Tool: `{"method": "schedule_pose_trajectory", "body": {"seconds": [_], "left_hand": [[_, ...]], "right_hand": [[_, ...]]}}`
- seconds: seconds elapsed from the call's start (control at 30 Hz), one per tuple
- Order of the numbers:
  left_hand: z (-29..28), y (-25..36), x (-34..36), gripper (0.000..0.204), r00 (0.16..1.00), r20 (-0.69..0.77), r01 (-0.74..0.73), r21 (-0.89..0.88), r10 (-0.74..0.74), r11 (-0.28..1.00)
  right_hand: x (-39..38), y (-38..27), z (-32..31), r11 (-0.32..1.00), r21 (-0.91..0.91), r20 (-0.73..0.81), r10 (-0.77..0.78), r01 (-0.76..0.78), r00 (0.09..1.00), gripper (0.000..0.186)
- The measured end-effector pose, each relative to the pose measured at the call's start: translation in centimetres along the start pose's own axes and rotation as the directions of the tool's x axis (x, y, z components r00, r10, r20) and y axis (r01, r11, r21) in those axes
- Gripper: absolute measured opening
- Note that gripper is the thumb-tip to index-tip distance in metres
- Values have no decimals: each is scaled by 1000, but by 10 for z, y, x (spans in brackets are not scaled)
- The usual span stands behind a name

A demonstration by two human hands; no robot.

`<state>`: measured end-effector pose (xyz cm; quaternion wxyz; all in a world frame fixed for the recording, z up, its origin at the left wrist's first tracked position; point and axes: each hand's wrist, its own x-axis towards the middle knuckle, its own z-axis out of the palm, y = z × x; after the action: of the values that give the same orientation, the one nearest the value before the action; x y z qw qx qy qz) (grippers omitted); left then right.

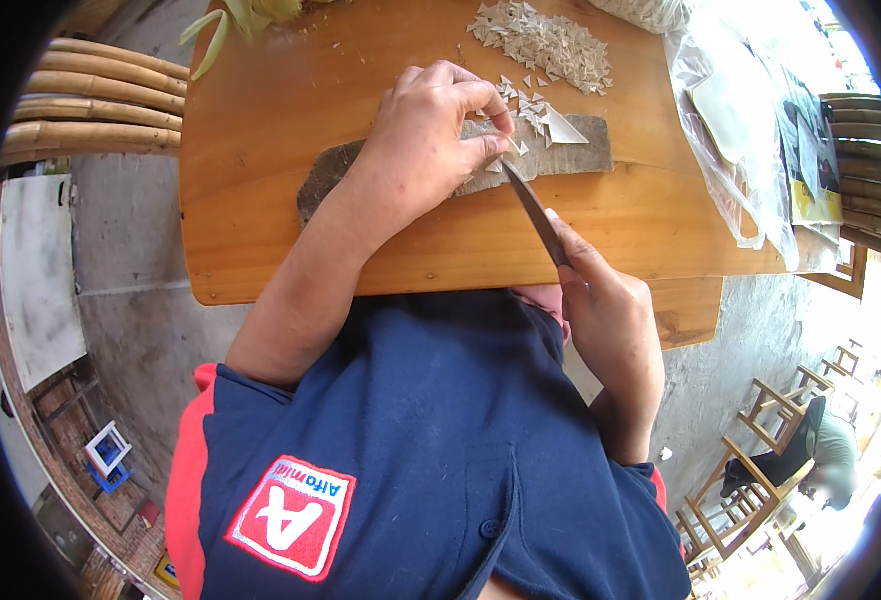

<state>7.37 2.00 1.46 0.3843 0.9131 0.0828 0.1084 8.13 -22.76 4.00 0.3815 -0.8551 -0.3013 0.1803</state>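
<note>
My right hand (609, 305) is closed round the handle of a knife (533, 208). The blade slants up and left, its tip at the fingers of my left hand (439, 125). Thumb and forefinger of that left hand pinch a small pale piece (511, 146), partly hidden by the fingers. Both work over a flat grey-brown board (586, 158) lying on the wooden table. On the board sit small white triangular pieces (523, 106) and one larger white triangle (564, 128).
A big heap of small cream pieces (546, 45) lies farther back on the wooden table (291, 95). Clear plastic bags (726, 130) cover its right side. Pale green strips (216, 35) hang at the back left. Bamboo rails (111, 95) stand left; a person (836, 450) is at the far right.
</note>
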Motion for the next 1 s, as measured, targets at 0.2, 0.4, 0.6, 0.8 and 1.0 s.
{"method": "schedule_pose_trajectory", "body": {"seconds": [0.2, 0.4, 0.6, 0.8, 1.0], "left_hand": [[-20, -3, 2, 8, 994, -1, 107, -271, -112, 957], [-33, -3, -19, 7, 985, -86, 95, -450, -149, 888], [-20, 8, -39, 9, 976, -104, 165, -220, -191, 961], [3, 8, -38, 9, 962, -270, 63, 70, -42, 996], [3, 3, -44, 10, 950, -306, 0, 218, 69, 976]], "right_hand": [[12, -13, -3, 956, -223, 112, -172, 193, 979, 59], [35, -10, -12, 955, -273, 81, -100, 119, 992, 53], [46, 6, -23, 977, -197, -79, -97, 80, 992, 44], [37, 7, -21, 997, -82, -51, -11, 7, 999, 48], [31, -3, -14, 997, -38, 27, 62, -61, 998, 51]]}}
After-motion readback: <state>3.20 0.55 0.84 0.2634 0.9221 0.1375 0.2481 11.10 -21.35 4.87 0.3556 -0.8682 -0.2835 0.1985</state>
